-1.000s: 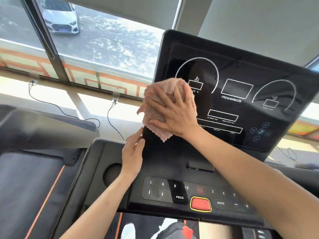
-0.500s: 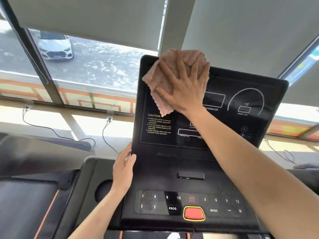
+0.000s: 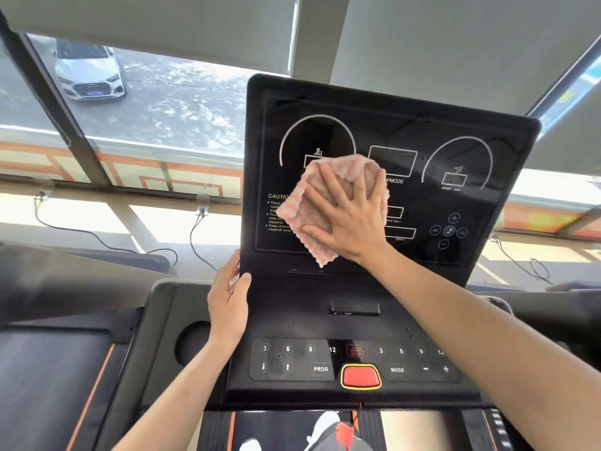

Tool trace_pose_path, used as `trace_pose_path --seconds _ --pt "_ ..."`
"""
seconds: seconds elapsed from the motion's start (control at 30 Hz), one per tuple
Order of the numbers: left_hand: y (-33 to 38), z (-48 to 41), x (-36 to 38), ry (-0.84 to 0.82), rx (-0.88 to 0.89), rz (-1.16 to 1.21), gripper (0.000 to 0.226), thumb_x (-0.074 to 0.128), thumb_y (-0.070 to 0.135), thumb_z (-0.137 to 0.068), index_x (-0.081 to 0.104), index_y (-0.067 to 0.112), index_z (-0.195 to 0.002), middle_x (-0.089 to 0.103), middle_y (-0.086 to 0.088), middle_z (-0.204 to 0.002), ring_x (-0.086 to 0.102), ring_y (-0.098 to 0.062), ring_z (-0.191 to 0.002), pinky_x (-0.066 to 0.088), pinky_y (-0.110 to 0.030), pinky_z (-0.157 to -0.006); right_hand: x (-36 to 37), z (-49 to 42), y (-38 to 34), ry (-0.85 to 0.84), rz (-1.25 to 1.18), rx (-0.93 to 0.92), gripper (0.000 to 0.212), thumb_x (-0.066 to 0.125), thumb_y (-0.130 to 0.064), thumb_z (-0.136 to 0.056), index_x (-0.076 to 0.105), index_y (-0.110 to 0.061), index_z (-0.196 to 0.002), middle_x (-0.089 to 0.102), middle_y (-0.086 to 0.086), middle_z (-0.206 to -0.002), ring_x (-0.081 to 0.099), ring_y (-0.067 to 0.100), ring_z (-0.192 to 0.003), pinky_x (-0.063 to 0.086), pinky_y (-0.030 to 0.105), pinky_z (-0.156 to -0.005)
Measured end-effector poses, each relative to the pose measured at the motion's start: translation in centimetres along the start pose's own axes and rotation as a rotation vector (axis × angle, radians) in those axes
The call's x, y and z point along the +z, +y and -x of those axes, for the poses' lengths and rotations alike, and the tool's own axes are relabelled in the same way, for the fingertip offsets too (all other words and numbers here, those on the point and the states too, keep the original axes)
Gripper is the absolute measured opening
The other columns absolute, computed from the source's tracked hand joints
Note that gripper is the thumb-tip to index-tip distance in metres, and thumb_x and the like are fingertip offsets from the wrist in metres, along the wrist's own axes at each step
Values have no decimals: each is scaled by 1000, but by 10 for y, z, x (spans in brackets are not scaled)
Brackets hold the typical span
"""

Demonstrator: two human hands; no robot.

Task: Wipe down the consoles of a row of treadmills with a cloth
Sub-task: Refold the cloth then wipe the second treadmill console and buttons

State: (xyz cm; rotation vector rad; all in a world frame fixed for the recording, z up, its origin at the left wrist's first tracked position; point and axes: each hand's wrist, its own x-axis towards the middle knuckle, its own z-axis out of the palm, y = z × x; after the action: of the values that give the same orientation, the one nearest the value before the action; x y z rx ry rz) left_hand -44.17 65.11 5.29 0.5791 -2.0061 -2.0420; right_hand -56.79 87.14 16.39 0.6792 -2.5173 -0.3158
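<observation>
A black treadmill console [image 3: 455, 131] stands upright in front of me, with white dial outlines and a caution label on its screen. My right hand [image 3: 349, 216] lies flat with spread fingers on a pink cloth [image 3: 300, 213], pressing it against the middle-left of the screen. My left hand [image 3: 229, 299] holds the console's left edge near its bottom corner, thumb on the front face and fingers behind the edge. Below the screen sits the button panel [image 3: 292, 359] with a red stop button [image 3: 360, 375].
A round cup holder [image 3: 192, 341] lies left of the button panel. Another treadmill's deck [image 3: 48, 369] with an orange stripe is at the left. Windows behind show a white car [image 3: 89, 73] and cables [image 3: 195, 232] along the sill. My shoes [image 3: 325, 431] show below.
My right hand has dragged the cloth down from the screen's top edge to its middle-left. My left hand has stayed on the console's left edge.
</observation>
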Motion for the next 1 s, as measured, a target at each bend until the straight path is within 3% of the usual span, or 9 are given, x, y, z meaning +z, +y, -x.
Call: trace_pose_path --seconds 0.23,0.47,0.6,0.77,0.9,1.0 --pt "4 4 3 28 -11 -22 50 55 3 -100 58 26 -144 62 7 -139 56 22 -108 39 2 -90 25 41 -16 20 -26 -33 76 35 -79 -92 15 -45 -157 12 -6 -168 29 51 -140 0 77 -113" --pt "12 8 7 47 -4 -13 50 54 4 -99 58 28 -143 62 5 -138 58 -8 -124 39 -20 -105 21 41 -12 45 -27 -26 76 37 -81 -90 24 -46 -156 13 -6 -166 30 49 -139 9 75 -115" --pt "11 9 6 42 -1 -27 50 54 4 -99 57 26 -144 62 5 -139 57 -10 -125 38 -23 -106 -3 6 15 79 -18 136 75 37 -81 -90 30 -44 -156 23 0 -167 32 52 -144 12 75 -114" --pt "11 9 6 25 11 -29 50 55 5 -100 57 28 -144 61 6 -139 56 -9 -124 37 -25 -106 -37 -41 57 106 9 331 79 29 -83 -90 16 -44 -158 12 2 -170 13 48 -151 4 74 -116" --pt "11 11 10 42 2 -20 54 59 6 -98 54 31 -145 59 5 -141 55 -12 -129 38 -31 -113 -48 -56 74 112 -35 441 76 24 -82 -92 12 -45 -158 13 3 -170 11 49 -152 2 73 -117" --pt "12 15 13 55 -13 -23 56 60 6 -98 51 31 -147 56 4 -145 52 -14 -134 35 -27 -112 -46 -54 74 109 -55 475 75 20 -80 -93 10 -45 -158 11 5 -170 9 50 -152 2 73 -117"
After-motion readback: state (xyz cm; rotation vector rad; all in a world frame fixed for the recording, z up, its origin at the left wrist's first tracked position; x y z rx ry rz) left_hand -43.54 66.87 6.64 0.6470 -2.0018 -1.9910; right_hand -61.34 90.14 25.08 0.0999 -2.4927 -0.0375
